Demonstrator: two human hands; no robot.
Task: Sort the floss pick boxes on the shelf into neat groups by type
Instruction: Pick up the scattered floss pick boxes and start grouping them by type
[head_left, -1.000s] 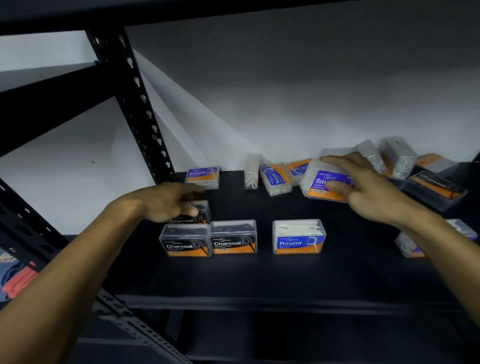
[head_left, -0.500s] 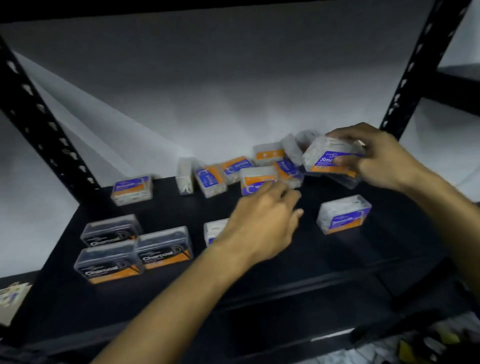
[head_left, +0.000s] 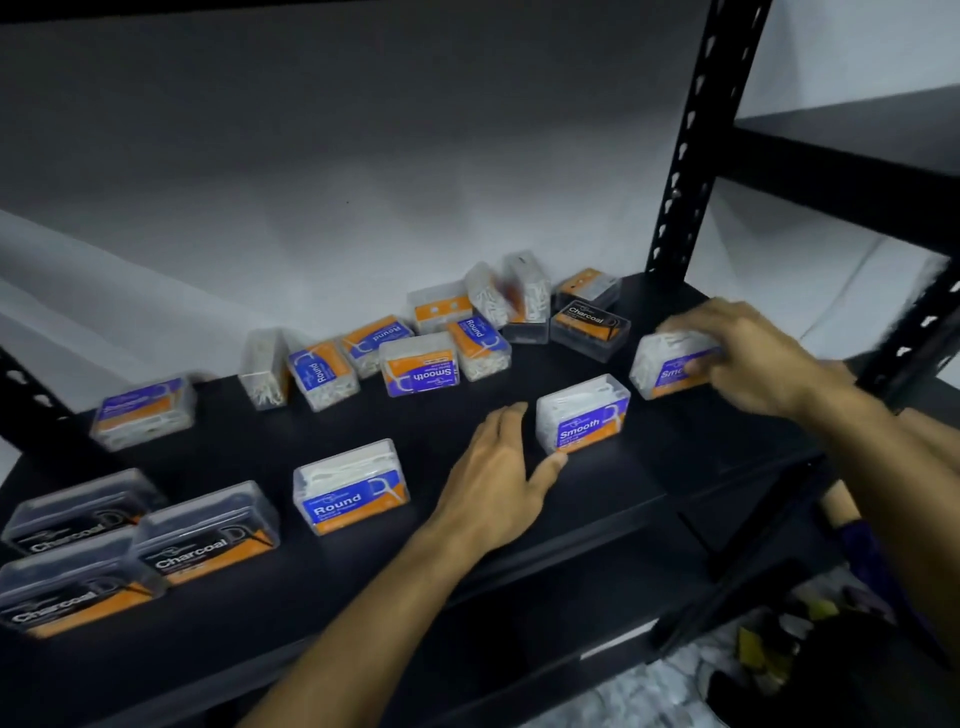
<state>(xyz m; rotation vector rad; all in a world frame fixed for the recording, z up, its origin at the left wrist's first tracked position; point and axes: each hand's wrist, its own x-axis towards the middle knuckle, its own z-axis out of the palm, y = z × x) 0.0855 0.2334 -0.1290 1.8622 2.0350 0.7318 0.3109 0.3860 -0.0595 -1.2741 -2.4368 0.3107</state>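
Clear floss pick boxes lie on a black shelf (head_left: 597, 499). My right hand (head_left: 753, 353) grips a blue-and-orange Smooth box (head_left: 662, 369) at the shelf's right side, low over the surface. With straight fingers, my left hand (head_left: 498, 478) touches the left side of another Smooth box (head_left: 582, 413) that stands on the shelf. A Round box (head_left: 350, 486) stands alone to the left of that hand. Three black Charcoal boxes (head_left: 202, 535) are grouped at the front left. Several mixed boxes (head_left: 421, 364) lie jumbled along the back, among them a Charcoal box (head_left: 589, 327).
A black perforated upright (head_left: 685, 156) rises at the back right, and another (head_left: 914, 332) stands close to my right hand. A white wall backs the shelf. Below the shelf at the right, clutter lies on the floor (head_left: 769, 644).
My right hand has brought its Smooth box down from the back pile to the shelf's right side. My left hand has moved right, from the middle to the standing Smooth box.
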